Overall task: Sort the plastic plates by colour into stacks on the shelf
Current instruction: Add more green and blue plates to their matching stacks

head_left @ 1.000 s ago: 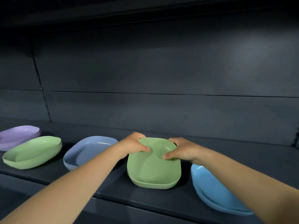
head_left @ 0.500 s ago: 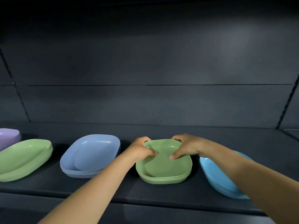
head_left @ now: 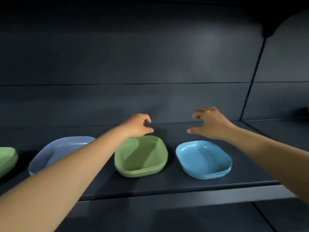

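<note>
Green plates (head_left: 141, 156) sit stacked mid-shelf (head_left: 167, 186), several rims showing at the front edge. Left hand (head_left: 137, 125) hovers over the stack's back rim, fingers loosely curled, thumb and forefinger apart, holding nothing. Right hand (head_left: 211, 123) hangs above the shelf behind the bright blue stack (head_left: 204, 159), fingers spread and bent (empty too). Pale blue plates (head_left: 55, 151) lie left of the green stack, partly hidden by the left forearm; another green pile (head_left: 7, 159) pokes in at the far left edge.
</note>
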`<move>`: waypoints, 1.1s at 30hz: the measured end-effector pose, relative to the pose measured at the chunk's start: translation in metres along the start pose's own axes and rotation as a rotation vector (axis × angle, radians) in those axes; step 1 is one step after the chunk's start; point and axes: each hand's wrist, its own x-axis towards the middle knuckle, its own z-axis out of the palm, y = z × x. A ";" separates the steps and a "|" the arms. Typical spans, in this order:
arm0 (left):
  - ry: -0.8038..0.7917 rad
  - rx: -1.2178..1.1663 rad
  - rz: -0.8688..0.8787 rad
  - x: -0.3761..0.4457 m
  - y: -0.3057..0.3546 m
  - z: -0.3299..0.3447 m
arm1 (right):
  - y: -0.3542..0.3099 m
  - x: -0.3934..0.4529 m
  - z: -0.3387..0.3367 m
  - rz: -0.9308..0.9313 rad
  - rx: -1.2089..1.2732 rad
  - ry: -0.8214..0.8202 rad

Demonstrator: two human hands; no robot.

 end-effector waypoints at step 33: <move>-0.382 -0.138 0.222 0.097 0.597 0.274 | 0.564 -0.257 -0.168 0.310 -0.101 -0.037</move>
